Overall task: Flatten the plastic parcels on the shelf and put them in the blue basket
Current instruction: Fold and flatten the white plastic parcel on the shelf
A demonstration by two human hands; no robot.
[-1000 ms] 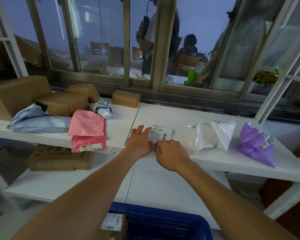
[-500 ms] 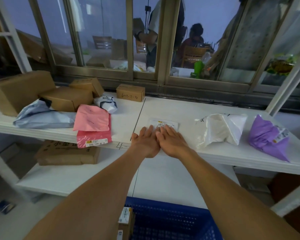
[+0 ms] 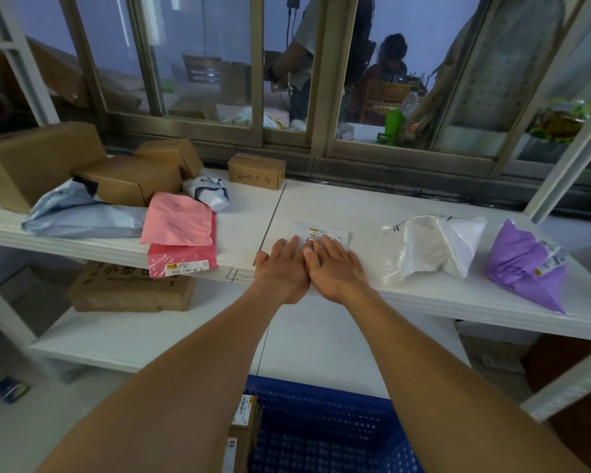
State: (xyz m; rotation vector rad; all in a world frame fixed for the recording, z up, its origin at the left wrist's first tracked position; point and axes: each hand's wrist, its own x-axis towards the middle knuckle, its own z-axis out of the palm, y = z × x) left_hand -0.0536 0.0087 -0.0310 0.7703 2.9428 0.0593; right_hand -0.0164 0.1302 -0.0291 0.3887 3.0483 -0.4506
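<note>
A small white plastic parcel [image 3: 325, 232] with a printed label lies flat on the white shelf [image 3: 355, 206]. My left hand [image 3: 282, 266] and my right hand [image 3: 335, 268] rest side by side on it, palms down and fingers extended, covering its near half. To the right sit a puffy white parcel [image 3: 430, 247] and a crumpled purple parcel [image 3: 522, 264]. To the left lie a pink parcel [image 3: 178, 220] on a red one [image 3: 185, 261], a grey-blue parcel [image 3: 82, 216] and a small white-and-dark parcel [image 3: 207, 192]. The blue basket [image 3: 321, 428] stands below, between my forearms.
Several cardboard boxes [image 3: 127, 179] crowd the shelf's left end, and a small one [image 3: 256, 170] stands by the window. Another flat box [image 3: 130, 288] lies on the lower shelf. A box with labels [image 3: 243, 431] sits in the basket's left side. People are behind the window glass.
My right hand has uncurled from a fist to flat. Both hands now lie side by side, pressing on the small white parcel. The view has shifted slightly.
</note>
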